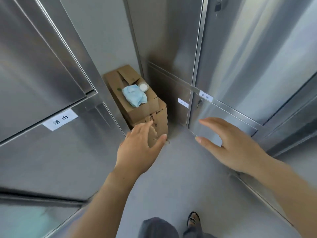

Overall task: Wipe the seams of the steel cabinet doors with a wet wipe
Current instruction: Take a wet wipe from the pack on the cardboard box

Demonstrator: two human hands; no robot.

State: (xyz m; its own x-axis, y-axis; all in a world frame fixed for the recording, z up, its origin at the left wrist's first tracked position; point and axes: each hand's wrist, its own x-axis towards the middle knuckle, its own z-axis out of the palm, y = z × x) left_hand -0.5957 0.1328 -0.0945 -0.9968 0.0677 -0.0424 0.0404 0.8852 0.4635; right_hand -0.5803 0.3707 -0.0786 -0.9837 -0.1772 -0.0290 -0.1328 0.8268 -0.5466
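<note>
I stand on a plain grey floor [185,177] that runs between steel cabinets on my left and right and narrows to a far corner. In that corner a stack of two brown cardboard boxes [151,117] sits directly on the floor, pushed close against the left cabinet. The upper box carries a crumpled light blue cloth [134,96] and, just beside it on the far right, a small white round thing [143,86]. Near me, my sandalled foot [193,219] rests on the floor.
</note>
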